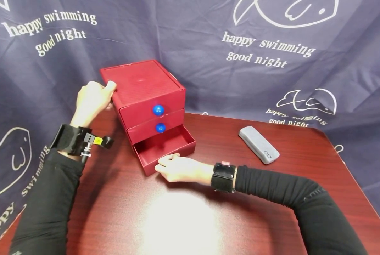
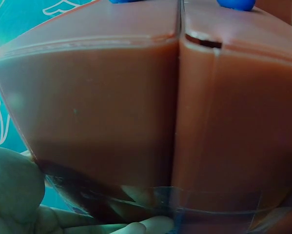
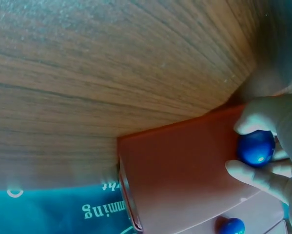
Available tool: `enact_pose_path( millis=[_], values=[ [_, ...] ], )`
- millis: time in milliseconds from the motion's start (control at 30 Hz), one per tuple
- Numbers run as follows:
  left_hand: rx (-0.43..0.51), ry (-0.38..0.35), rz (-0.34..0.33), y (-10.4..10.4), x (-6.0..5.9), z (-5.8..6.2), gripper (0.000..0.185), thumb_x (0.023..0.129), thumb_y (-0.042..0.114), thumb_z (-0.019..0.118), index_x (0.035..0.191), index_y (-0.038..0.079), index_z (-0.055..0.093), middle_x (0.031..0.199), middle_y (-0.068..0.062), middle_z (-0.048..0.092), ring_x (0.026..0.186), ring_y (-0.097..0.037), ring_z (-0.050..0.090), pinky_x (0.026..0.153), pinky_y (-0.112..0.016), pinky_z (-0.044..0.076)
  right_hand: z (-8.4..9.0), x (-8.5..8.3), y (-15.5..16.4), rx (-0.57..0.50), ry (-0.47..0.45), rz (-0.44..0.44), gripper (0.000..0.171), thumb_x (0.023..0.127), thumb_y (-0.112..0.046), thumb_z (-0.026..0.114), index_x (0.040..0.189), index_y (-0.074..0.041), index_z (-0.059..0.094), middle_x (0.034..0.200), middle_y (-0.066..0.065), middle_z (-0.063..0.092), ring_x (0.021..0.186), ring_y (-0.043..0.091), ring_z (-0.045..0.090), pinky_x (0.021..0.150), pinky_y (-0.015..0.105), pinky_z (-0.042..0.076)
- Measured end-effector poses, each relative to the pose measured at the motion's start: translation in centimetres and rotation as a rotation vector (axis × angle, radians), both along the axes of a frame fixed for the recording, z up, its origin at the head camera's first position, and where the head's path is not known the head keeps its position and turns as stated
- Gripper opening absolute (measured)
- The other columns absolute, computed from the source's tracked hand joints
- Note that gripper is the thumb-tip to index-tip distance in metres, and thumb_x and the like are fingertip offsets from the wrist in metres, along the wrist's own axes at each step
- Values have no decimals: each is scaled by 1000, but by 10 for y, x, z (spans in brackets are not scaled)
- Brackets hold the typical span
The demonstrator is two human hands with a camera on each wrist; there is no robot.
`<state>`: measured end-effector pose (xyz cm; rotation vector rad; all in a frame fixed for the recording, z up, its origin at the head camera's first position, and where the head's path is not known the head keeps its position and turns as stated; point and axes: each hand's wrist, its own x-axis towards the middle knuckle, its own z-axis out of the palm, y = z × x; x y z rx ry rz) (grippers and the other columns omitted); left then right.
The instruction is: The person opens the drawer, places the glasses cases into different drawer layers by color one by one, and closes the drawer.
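A red chest of three drawers [image 1: 142, 79] stands on the table, with round blue knobs on its fronts. The bottom drawer [image 1: 187, 150] is pulled partway out, and the part of its inside that shows holds nothing. My left hand [image 1: 93, 97] grips the chest's upper left edge, thumb on top; in the left wrist view its fingers [image 2: 131, 228] reach along the far end of the side wall. With thumb and fingers, my right hand [image 1: 178, 169] pinches the bottom drawer's blue knob [image 3: 256, 148], which the head view hides behind the hand.
To the right of the chest lies a grey glasses case [image 1: 259, 145] with a small glasses print. The reddish wood table [image 1: 241, 219] reflects a bright light at the front. A dark blue printed curtain [image 1: 202, 81] hangs close behind the table and along its sides.
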<state>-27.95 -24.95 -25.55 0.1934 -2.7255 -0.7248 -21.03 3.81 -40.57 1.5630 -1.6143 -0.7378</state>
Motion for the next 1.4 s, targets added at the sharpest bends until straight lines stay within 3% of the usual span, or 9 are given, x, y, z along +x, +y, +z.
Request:
enact_pose_path(
  millis=[867, 1200, 1400],
  values=[
    [2, 8, -9, 0, -1, 0, 66, 95, 45, 34, 51, 9, 67, 38, 14, 52, 88, -52, 68, 62, -46, 43, 3, 29, 22, 93, 43, -21, 24, 97, -5, 43, 87, -13, 63, 86, 0, 53, 75, 18, 57, 57, 25, 45],
    [2, -11, -4, -1, -1, 1, 65, 95, 45, 33, 49, 13, 66, 37, 17, 51, 89, -51, 68, 61, -43, 42, 6, 41, 35, 63, 1, 11, 20, 93, -5, 46, 84, -14, 61, 85, 0, 52, 73, 16, 53, 54, 23, 36],
    [3, -16, -6, 0, -1, 0, 65, 95, 45, 33, 49, 14, 67, 38, 17, 51, 89, -50, 68, 61, -42, 42, 7, 43, 37, 89, -3, 13, 21, 92, -4, 45, 84, -15, 61, 85, 0, 51, 73, 16, 53, 54, 24, 37]
  ],
)
